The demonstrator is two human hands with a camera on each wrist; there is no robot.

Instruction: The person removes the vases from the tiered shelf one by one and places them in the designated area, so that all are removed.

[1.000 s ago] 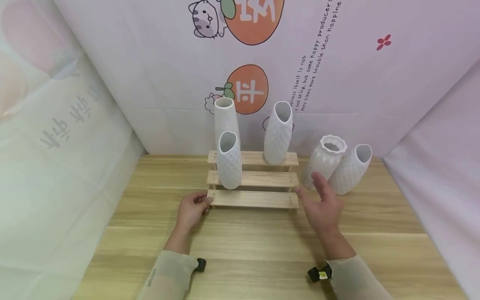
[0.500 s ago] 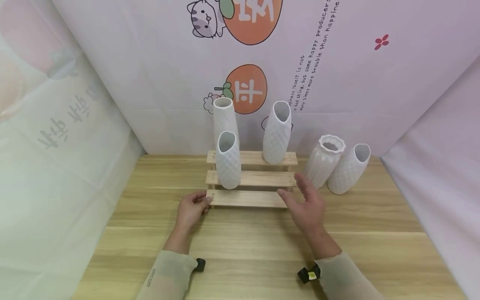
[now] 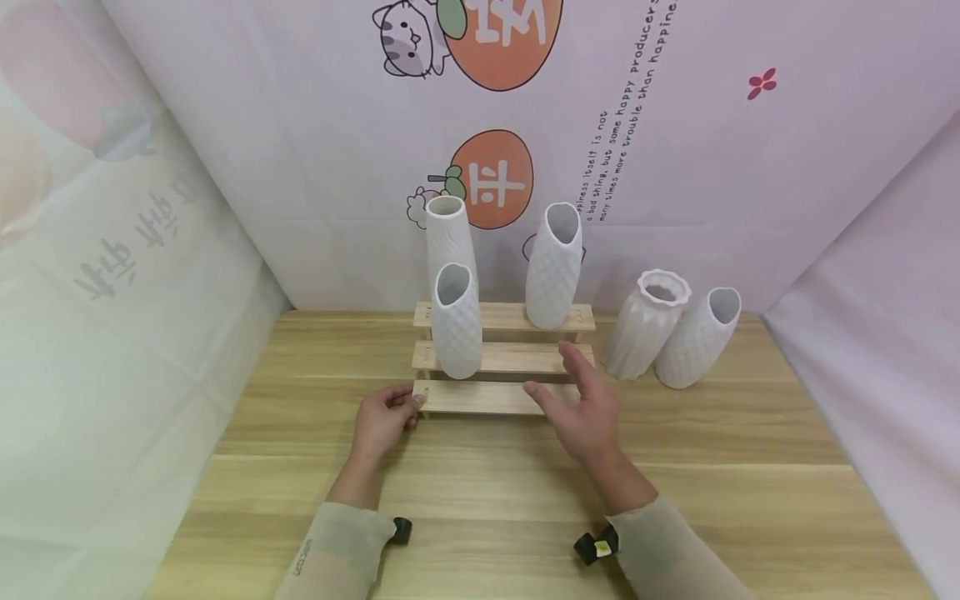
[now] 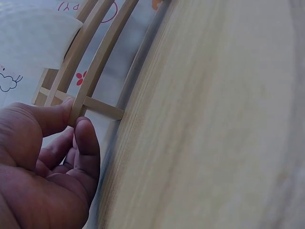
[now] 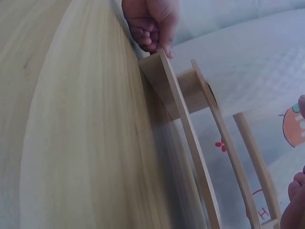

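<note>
- Beige sleeves (image 3: 341, 546) cross the near part of the table (image 3: 487, 508).
- My left hand (image 3: 381, 423) pinches the left end of the lowest shelf (image 3: 472, 398).
- My right hand (image 3: 588, 417) is spread before the stand's right side; I cannot tell whether it touches.
- The wooden stand (image 3: 532, 357) sits on the table, a front vase (image 3: 457, 337) on its middle shelf (image 3: 510, 358), at left.
- To the right, a frilled vase (image 3: 643, 333) and an end vase (image 3: 696, 346) stand on the table.
- On the top shelf (image 3: 502, 316): a round-mouthed vase (image 3: 448, 242) left, a slant-mouthed vase (image 3: 553, 279) right.
- Printed cloth (image 3: 337, 167) behind.

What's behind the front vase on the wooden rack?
A round-mouthed white vase; its rim and upper body show. The front vase covers its base and part of the top shelf.
</note>
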